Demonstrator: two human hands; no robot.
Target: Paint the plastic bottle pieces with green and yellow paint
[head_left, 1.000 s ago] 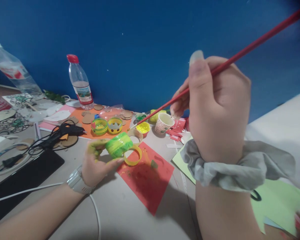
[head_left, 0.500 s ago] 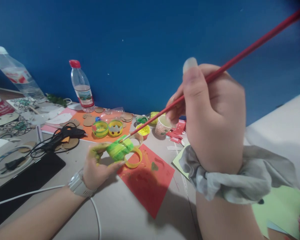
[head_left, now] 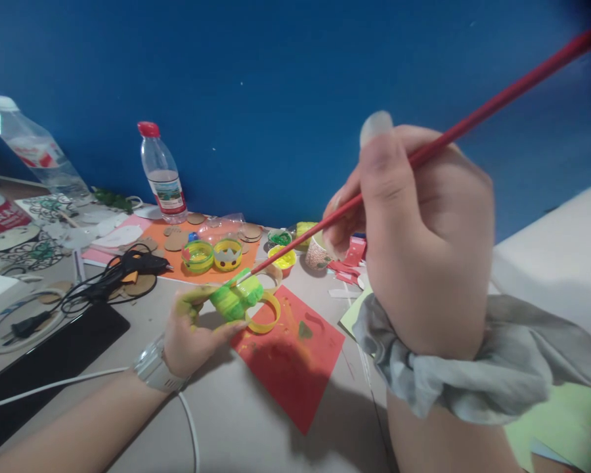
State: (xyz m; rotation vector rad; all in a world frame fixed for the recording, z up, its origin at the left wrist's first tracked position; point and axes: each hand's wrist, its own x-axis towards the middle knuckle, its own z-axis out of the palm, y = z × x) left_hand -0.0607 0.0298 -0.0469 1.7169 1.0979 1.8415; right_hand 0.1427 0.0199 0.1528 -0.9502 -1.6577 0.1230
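My left hand (head_left: 194,328), with paint on its fingers, grips a bright green painted piece (head_left: 236,295) between thumb and fingers. In my right hand (head_left: 414,223) is a long red paintbrush (head_left: 305,231); its tip touches the top of the green piece. A yellow ring (head_left: 264,314) stands just right of the green piece, over the corner of a red paper (head_left: 300,374) marked with paint. Behind are a cup of yellow paint (head_left: 282,257), a cup of green paint (head_left: 279,238) and a patterned paper cup (head_left: 317,253), partly hidden by my right hand.
Two painted rings (head_left: 197,255) sit on orange paper (head_left: 170,270) at the back. A red-capped bottle (head_left: 163,180) stands behind them. At left lie a black glue gun (head_left: 142,261) with its cord and a black slab (head_left: 79,348). A white cable (head_left: 190,420) crosses the front.
The brush tip has shifted slightly left along the green piece, and my right hand has moved a little to the right. My left hand keeps its grip nearly in place.
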